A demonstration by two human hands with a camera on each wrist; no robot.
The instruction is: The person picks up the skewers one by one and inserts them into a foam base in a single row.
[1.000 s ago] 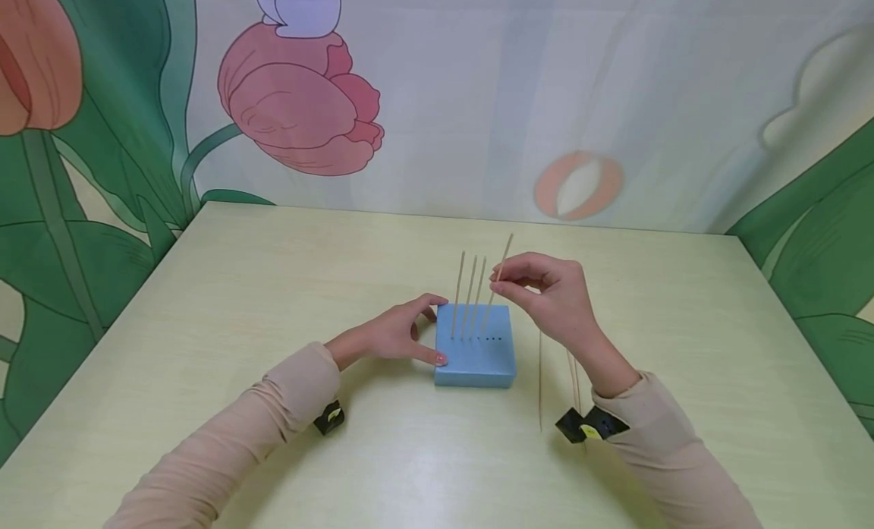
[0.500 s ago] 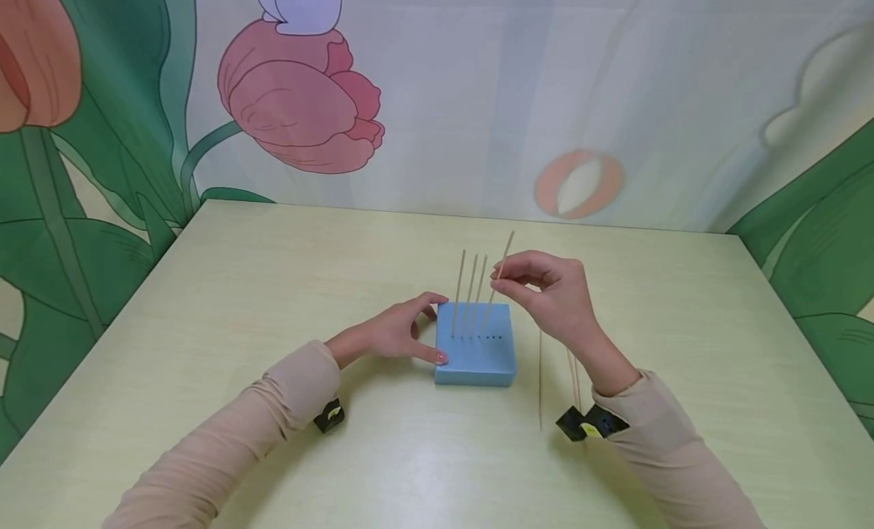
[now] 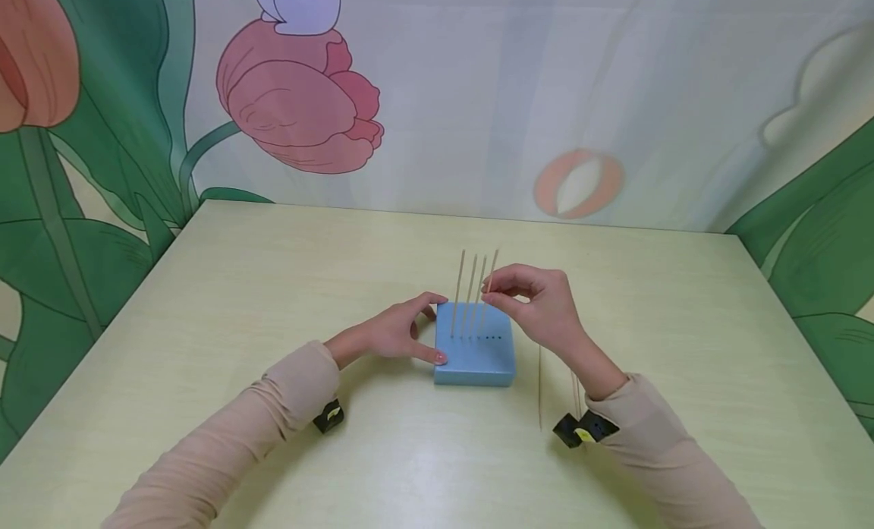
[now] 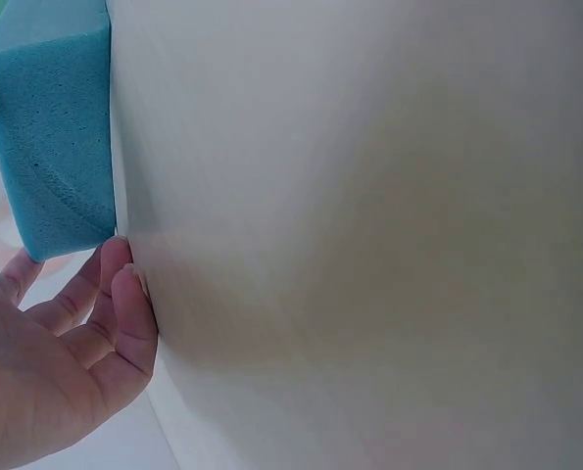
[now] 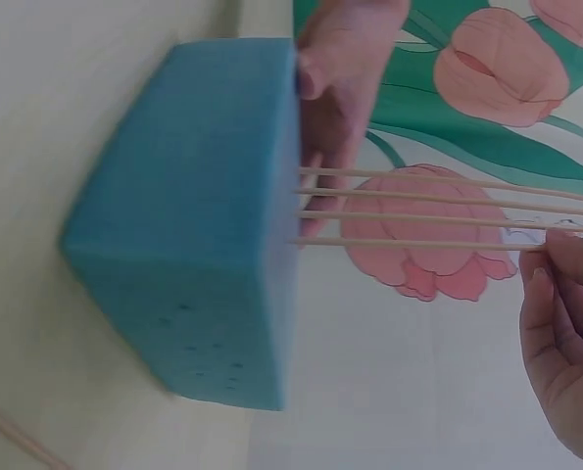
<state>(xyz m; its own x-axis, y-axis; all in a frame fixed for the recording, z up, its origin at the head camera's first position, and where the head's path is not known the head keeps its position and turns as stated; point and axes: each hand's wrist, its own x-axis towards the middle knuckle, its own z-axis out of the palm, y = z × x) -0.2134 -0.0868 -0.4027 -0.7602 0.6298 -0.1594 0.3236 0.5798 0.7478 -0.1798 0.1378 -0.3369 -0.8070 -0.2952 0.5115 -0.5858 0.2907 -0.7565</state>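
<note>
A pale blue foam block (image 3: 476, 362) lies on the table with a row of small holes across its top. Along its left side my left hand (image 3: 399, 332) holds it, thumb at the near corner and fingertips at the far one. Three thin wooden sticks (image 3: 459, 286) stand in the row of holes. My right hand (image 3: 542, 309) pinches a fourth wooden stick (image 3: 495, 262) between thumb and fingers, high above the block. In the right wrist view this stick (image 5: 418, 243) runs parallel to the others, its lower end at the block's top (image 5: 283, 196).
Right of the block, a loose stick (image 3: 540, 392) lies on the table (image 3: 382, 468). More loose sticks (image 3: 576, 388) are partly covered by my right wrist and its black camera (image 3: 586, 429). A printed flower curtain (image 3: 451, 134) hangs behind the table's far edge.
My right hand has moved slightly left and down, bringing the pinched stick from a slant to nearly upright beside the others. My left hand keeps its place on the block.
</note>
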